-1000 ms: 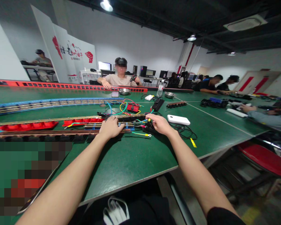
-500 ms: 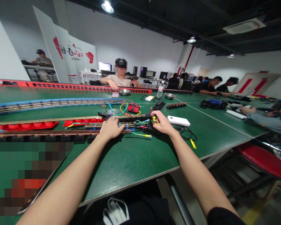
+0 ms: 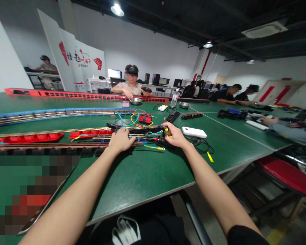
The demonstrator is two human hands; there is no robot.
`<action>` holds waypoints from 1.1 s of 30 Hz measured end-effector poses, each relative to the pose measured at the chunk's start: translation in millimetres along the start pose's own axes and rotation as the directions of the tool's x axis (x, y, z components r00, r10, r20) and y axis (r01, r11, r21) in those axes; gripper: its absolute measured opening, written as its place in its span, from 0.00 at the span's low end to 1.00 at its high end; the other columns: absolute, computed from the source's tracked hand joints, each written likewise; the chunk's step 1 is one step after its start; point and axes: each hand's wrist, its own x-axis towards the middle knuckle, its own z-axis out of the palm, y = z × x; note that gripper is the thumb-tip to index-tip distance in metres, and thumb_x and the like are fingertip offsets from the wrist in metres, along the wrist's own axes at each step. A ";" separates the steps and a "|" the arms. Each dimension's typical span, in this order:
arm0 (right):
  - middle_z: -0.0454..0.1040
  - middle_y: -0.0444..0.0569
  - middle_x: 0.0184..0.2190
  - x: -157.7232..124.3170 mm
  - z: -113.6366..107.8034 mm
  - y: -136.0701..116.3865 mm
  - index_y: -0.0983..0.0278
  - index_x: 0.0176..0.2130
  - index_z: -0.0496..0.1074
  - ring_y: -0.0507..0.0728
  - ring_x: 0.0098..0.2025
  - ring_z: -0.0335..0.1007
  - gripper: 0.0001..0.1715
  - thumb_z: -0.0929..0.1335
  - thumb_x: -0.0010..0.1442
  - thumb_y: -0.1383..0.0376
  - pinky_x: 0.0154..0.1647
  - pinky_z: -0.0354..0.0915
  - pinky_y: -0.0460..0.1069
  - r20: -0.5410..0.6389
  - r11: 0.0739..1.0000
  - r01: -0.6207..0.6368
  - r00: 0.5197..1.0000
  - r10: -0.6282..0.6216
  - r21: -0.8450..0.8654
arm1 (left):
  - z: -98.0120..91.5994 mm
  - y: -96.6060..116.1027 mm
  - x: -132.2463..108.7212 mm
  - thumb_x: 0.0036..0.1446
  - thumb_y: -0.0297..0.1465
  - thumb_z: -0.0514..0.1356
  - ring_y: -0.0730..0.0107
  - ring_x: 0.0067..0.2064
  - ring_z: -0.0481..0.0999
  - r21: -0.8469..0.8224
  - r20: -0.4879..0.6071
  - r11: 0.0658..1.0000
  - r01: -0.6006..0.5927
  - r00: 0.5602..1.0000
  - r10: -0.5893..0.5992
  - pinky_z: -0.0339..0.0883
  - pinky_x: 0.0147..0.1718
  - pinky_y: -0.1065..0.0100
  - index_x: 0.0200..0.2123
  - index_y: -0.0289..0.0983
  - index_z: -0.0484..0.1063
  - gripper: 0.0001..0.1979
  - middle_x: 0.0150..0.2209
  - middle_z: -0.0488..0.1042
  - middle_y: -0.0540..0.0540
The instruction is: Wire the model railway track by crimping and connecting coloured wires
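Observation:
My left hand lies palm down with curled fingers on the end of a brown terminal strip, pressing it to the green table. Just beyond its fingers is a blue strip. My right hand is closed around a small tool with a yellow handle, held over a black terminal block with coloured wires. A yellow-tipped green wire lies loose between my hands.
Long red, blue and brass-railed strips stretch left across the table. A white box, black cable and a red block lie nearby. Several other people sit at the far side and right. The table edge runs diagonally near me.
My right hand has lifted off the black block and turned, now showing the yellow-handled tool in its grip. My left hand has stayed on the strip.

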 end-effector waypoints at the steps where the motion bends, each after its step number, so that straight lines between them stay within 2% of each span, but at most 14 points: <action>1: 0.70 0.51 0.50 0.0 -0.2 -0.7 0.59 0.51 0.63 0.60 0.50 0.69 0.31 0.63 0.46 0.75 0.50 0.66 0.55 0.004 1.000 0.010 1.000 -0.010 0.004 | 0.0 -0.1 0.0 0.61 0.46 0.44 0.51 0.59 0.65 -0.001 -0.001 1.000 -0.001 1.000 0.001 0.63 0.51 0.51 0.48 0.33 0.71 0.28 0.58 0.68 0.35; 6: 0.68 0.50 0.49 1.7 0.4 -6.0 0.58 0.46 0.64 0.59 0.50 0.67 0.25 0.63 0.48 0.75 0.47 0.66 0.52 -0.004 1.000 0.016 1.000 -0.016 -0.004 | 0.1 -0.7 0.0 0.61 0.46 0.44 0.50 0.60 0.64 -0.005 -0.001 1.000 0.002 1.000 -0.002 0.63 0.51 0.50 0.49 0.32 0.71 0.28 0.58 0.66 0.34; 9: 0.67 0.49 0.45 1.5 0.6 -4.8 0.59 0.44 0.62 0.56 0.38 0.68 0.21 0.67 0.49 0.70 0.38 0.66 0.50 -0.030 0.998 -0.054 0.998 0.055 0.043 | 0.6 -1.2 0.4 0.61 0.45 0.44 0.51 0.60 0.64 -0.006 0.005 1.000 0.004 1.000 -0.004 0.63 0.51 0.51 0.49 0.32 0.71 0.27 0.59 0.66 0.34; 12: 0.66 0.47 0.43 -0.4 -0.8 0.1 0.60 0.44 0.60 0.50 0.28 0.61 0.22 0.69 0.50 0.64 0.31 0.64 0.48 -0.047 0.981 -0.134 0.989 0.142 0.137 | 0.9 -1.4 0.7 0.61 0.46 0.44 0.51 0.60 0.64 -0.006 0.008 1.000 0.002 1.000 -0.002 0.63 0.52 0.51 0.49 0.32 0.71 0.28 0.59 0.66 0.34; 16: 0.67 0.45 0.40 -1.8 -2.8 3.2 0.60 0.43 0.60 0.50 0.27 0.59 0.21 0.68 0.50 0.63 0.31 0.62 0.48 -0.090 0.961 -0.193 0.973 0.214 0.195 | 0.8 -1.3 0.6 0.61 0.46 0.44 0.51 0.60 0.64 -0.008 0.006 1.000 0.005 1.000 -0.005 0.62 0.52 0.51 0.49 0.33 0.71 0.28 0.59 0.66 0.35; 21: 0.66 0.41 0.30 1.2 0.5 -2.2 0.60 0.42 0.61 0.51 0.24 0.59 0.17 0.66 0.50 0.66 0.30 0.60 0.48 -0.157 0.963 -0.236 0.954 0.255 0.131 | 0.9 -1.0 0.5 0.61 0.46 0.43 0.51 0.60 0.64 -0.004 0.000 1.000 0.003 1.000 -0.003 0.62 0.53 0.52 0.50 0.33 0.71 0.29 0.59 0.66 0.34; 23: 0.66 0.41 0.29 2.7 4.2 -3.8 0.60 0.42 0.61 0.50 0.22 0.59 0.17 0.66 0.49 0.67 0.28 0.60 0.48 -0.217 0.957 -0.261 0.934 0.284 0.128 | 0.7 -0.9 0.5 0.61 0.47 0.44 0.51 0.60 0.65 -0.005 -0.003 1.000 0.009 1.000 -0.009 0.62 0.53 0.53 0.50 0.33 0.71 0.29 0.58 0.67 0.35; 27: 0.70 0.44 0.35 4.7 13.0 -2.8 0.60 0.41 0.61 0.49 0.21 0.59 0.17 0.65 0.49 0.68 0.27 0.60 0.48 -0.322 0.938 -0.299 0.883 0.341 0.173 | -0.3 0.0 0.1 0.60 0.47 0.46 0.53 0.58 0.67 -0.016 -0.014 1.000 0.020 1.000 -0.020 0.62 0.52 0.56 0.48 0.33 0.72 0.27 0.57 0.69 0.36; 33: 0.72 0.46 0.37 6.2 21.7 2.9 0.60 0.40 0.59 0.49 0.22 0.60 0.18 0.65 0.47 0.67 0.25 0.61 0.46 -0.417 0.857 -0.339 0.764 0.492 0.389 | -1.3 1.8 -0.5 0.61 0.46 0.46 0.53 0.57 0.67 0.002 -0.025 1.000 0.030 0.999 -0.030 0.63 0.51 0.57 0.48 0.32 0.72 0.27 0.56 0.70 0.35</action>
